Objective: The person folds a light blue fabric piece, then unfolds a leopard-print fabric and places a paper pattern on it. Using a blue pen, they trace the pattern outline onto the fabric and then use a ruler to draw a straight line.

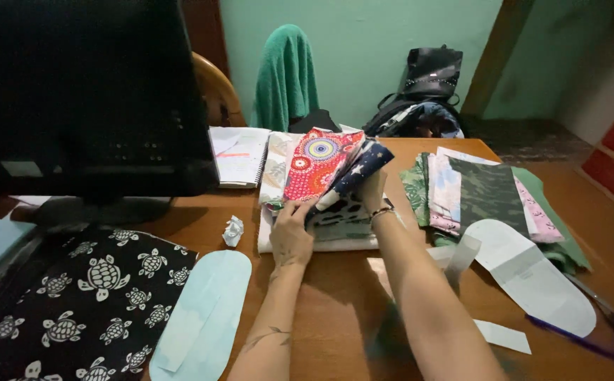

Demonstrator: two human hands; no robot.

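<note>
A stack of printed fabric pieces [321, 233] lies on the wooden table [335, 296] in front of me. My left hand [290, 229] pinches the lower edge of a red patterned piece [317, 164] and holds it raised. My right hand [372, 190] is behind the lifted pieces, propping up a dark blue star-print piece [365, 166]. A black-and-white print shows underneath in the stack.
A black turtle-print fabric [88, 296] and a pale blue oval pattern piece [204, 314] lie at the left. More fabrics [479, 190] and a white paper pattern [532, 279] lie right. A crumpled paper ball [233, 231], notebook [238, 155], dark monitor [84, 99], green towel on a chair [286, 77], black bag [427, 77].
</note>
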